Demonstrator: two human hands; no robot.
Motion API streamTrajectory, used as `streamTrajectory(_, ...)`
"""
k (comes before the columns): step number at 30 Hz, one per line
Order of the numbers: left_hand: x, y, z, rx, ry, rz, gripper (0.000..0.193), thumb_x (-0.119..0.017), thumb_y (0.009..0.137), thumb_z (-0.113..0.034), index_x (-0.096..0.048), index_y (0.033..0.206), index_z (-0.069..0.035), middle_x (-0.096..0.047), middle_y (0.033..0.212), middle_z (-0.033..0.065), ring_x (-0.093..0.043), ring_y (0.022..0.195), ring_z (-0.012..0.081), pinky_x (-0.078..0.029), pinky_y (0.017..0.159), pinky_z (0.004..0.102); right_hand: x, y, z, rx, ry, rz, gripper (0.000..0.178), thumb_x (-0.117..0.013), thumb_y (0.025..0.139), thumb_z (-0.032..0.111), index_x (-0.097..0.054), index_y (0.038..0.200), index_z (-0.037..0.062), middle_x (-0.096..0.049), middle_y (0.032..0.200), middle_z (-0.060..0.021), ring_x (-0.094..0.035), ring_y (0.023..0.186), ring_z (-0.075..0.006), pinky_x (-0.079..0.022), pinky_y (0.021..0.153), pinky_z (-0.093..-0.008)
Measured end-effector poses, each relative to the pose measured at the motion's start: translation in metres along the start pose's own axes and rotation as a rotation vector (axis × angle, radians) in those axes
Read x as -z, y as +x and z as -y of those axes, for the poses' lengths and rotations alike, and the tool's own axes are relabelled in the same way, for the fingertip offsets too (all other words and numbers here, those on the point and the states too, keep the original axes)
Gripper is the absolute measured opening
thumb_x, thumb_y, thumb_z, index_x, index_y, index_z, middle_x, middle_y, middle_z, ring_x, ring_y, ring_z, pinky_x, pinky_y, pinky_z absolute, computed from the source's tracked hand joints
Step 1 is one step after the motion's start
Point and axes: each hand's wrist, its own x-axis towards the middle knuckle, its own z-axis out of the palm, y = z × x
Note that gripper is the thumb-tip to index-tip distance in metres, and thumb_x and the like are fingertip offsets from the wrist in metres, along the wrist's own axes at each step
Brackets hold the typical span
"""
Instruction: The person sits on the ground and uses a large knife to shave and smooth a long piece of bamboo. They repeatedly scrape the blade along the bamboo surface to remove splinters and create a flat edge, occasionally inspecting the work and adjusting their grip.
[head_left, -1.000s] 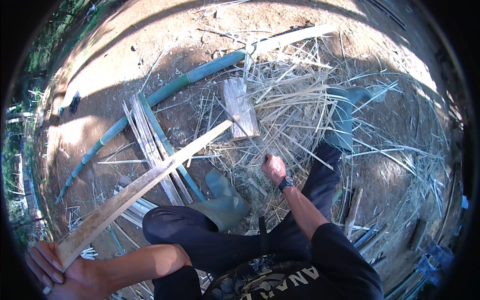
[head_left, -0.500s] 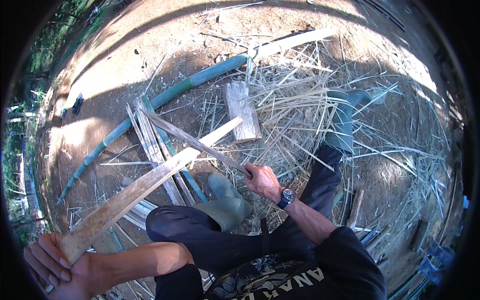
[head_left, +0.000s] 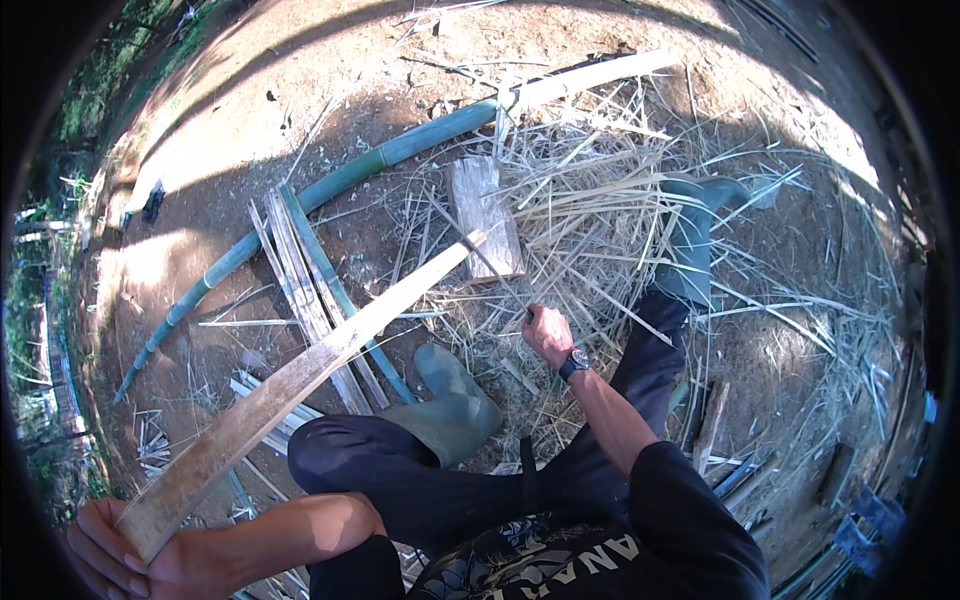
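Observation:
My left hand (head_left: 135,555), at the lower left, is closed round the near end of a long, wide split bamboo slat (head_left: 300,375). The slat slopes up to the right, paler toward its far end, which is at a squared wooden block (head_left: 482,215). My right hand (head_left: 548,335), with a watch on its wrist, is closed on the handle of a machete (head_left: 490,262), seen nearly edge-on. Its narrow dark blade points up and left, crossing the slat's far tip in front of the block. Whether blade and slat touch, I cannot tell.
A long green bamboo pole (head_left: 345,178) lies beyond the block, with several split bamboo pieces (head_left: 310,290) near it. Thin shavings (head_left: 590,220) cover the ground at the right. My boots (head_left: 455,405) and dark trouser legs frame the working spot.
My right hand has moved right and slightly up with the machete, whose blade has swung from mid-slat to the slat's far tip. My left hand has shifted slightly right.

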Motion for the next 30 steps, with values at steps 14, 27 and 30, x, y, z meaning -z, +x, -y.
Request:
streamTrajectory(14,-0.021,-0.001,0.007,0.015,-0.025,-0.017,0.017,-0.040,0.081,-0.012,-0.039,0.064,-0.012,-0.032,0.043,-0.0047,-0.025,0.028,0.0049,-0.023,0.034,0.0187,0.000,0.015,-0.002,-0.085,-0.048,-0.046,0.024,-0.054,0.073,0.013,-0.067,0.087,-0.0019,-0.063,0.078,-0.0272,-0.064,0.079,-0.0416,-0.051,0.074,-0.0459)
streamTrajectory(27,0.003,-0.005,0.005,-0.011,-0.368,0.150,0.024,-0.039,0.085,-0.025,-0.041,0.063,-0.017,-0.037,0.037,-0.0095,-0.027,0.024,0.0003,-0.025,0.028,0.0127,0.048,-0.041,0.073,0.126,0.027,0.039,0.019,-0.054,0.075,0.013,-0.060,0.087,-0.0009,-0.061,0.067,-0.0244,-0.062,0.069,-0.0412,-0.049,0.067,-0.0493)
streamTrajectory(30,0.024,-0.012,-0.005,-0.111,-0.354,0.037,0.023,-0.040,0.084,-0.021,-0.043,0.062,-0.016,-0.036,0.036,-0.0091,-0.028,0.023,0.0000,-0.025,0.027,0.0122,0.047,-0.043,0.069,0.181,0.023,0.029,0.020,-0.053,0.076,0.014,-0.063,0.087,0.0002,-0.061,0.066,-0.0236,-0.062,0.066,-0.0412,-0.050,0.066,-0.0493)
